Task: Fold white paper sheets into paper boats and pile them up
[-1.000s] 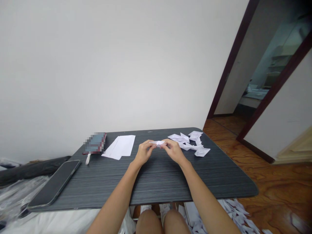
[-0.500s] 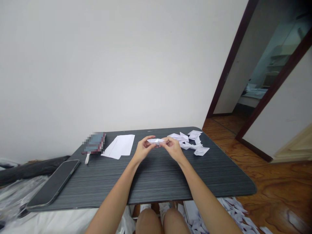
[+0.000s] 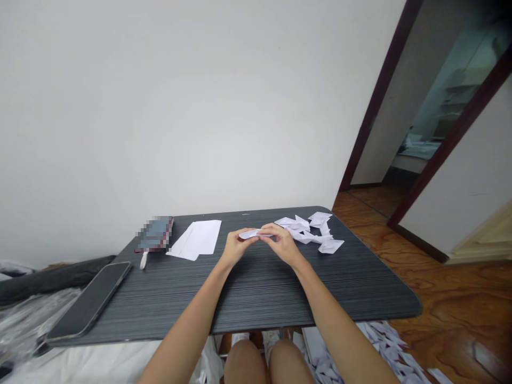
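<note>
Between my two hands, just above the dark table (image 3: 256,298), is a small folded white paper (image 3: 248,233). My left hand (image 3: 235,246) pinches its left end between thumb and fingers. On the other side, my right hand (image 3: 278,242) is closed on the paper's right part, with the fingers on top and the thumb below. The fingers cover much of the paper, so its full folded shape is hidden. Right of my right hand lie several folded white paper pieces (image 3: 330,245) in a loose pile.
Flat white sheets (image 3: 200,240) lie left of my hands. Beyond them is a blurred dark red-edged item (image 3: 156,234) with a white tab. A phone (image 3: 90,301) rests at the table's left edge. Many folded papers (image 3: 390,349) are heaped below the table at right.
My right hand's fingers have shifted left over the top of the folded paper and now cover more of it. The paper looks tilted differently. The things on the table stay put.
</note>
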